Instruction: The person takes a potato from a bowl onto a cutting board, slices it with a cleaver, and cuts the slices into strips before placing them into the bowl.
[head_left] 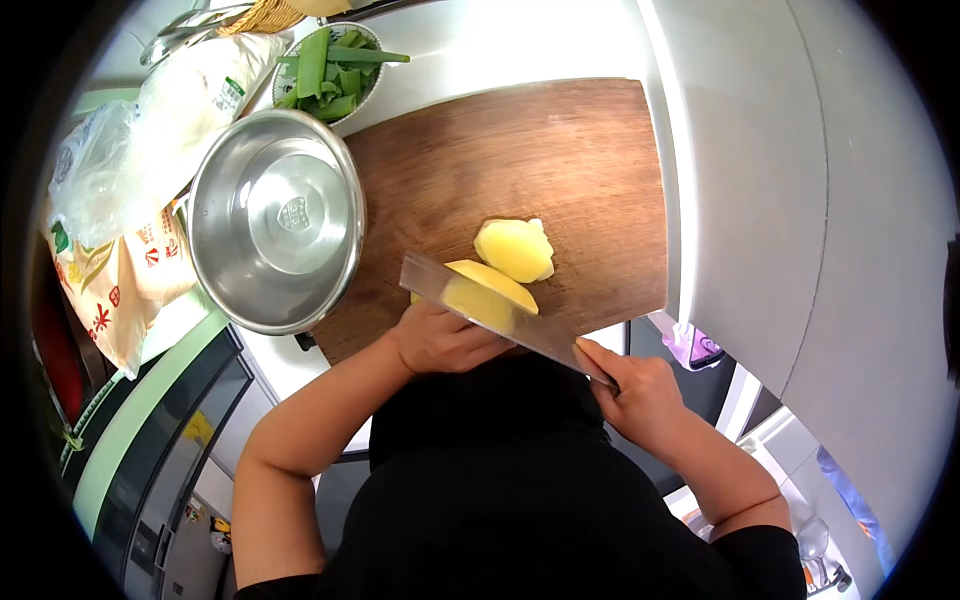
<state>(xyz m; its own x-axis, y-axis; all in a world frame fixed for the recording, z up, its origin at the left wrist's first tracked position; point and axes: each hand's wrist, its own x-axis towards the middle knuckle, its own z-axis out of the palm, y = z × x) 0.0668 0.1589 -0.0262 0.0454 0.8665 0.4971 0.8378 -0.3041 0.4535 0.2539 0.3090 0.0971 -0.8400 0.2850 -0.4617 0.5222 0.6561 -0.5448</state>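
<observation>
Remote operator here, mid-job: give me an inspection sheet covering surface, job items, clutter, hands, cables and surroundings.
Surface: wooden board, left edge overlapped by steel bowl
Job items: knife slants over large yellow piece; yellow slices lie beyond
Clutter: plastic bag and printed packets at left; green pieces in small bowl
Hands: right hand grips knife; left hand at large yellow piece, contact partly hidden
Cables: nothing seen
Surroundings: grey panel at right

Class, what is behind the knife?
A yellow piece, probably potato, on the board shows past the blade. The rest is hidden by blade and left hand.
</observation>
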